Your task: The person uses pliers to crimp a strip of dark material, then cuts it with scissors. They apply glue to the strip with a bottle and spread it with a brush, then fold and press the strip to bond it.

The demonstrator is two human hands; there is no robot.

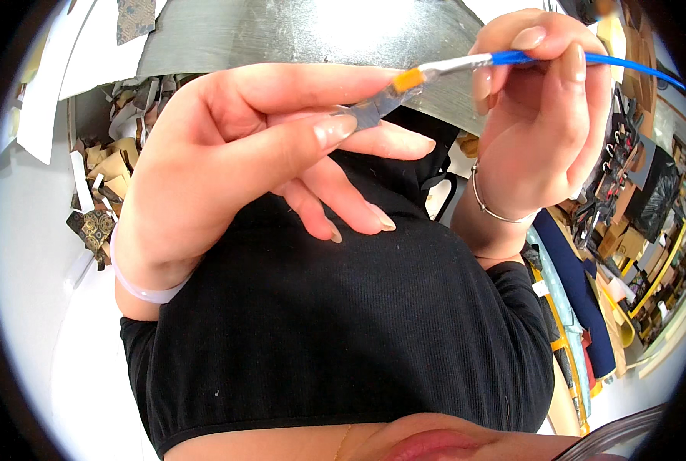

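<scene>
My right hand [546, 115], raised at the upper right, pinches the blue handle of a thin paintbrush [464, 63] between thumb and fingers. The brush has a silver ferrule and short, flat orange bristles, and it points left. A small, shiny grey piece [368, 114], partly see-through at its edge, sits between the thumb and forefinger of my left hand [220, 127]. The other left fingers spread loosely below. The bristles overlap the upper right edge of the grey piece; whether they press on it I cannot tell. The thumb and forefinger hide part of the piece.
Beyond my hands lies a grey metal tabletop [235, 38]. White sheets [89, 58] and a patterned swatch [135, 19] are at the far left. Scraps [112, 169] are heaped below them. Fabric rolls [577, 269] and crowded shelves stand to the right.
</scene>
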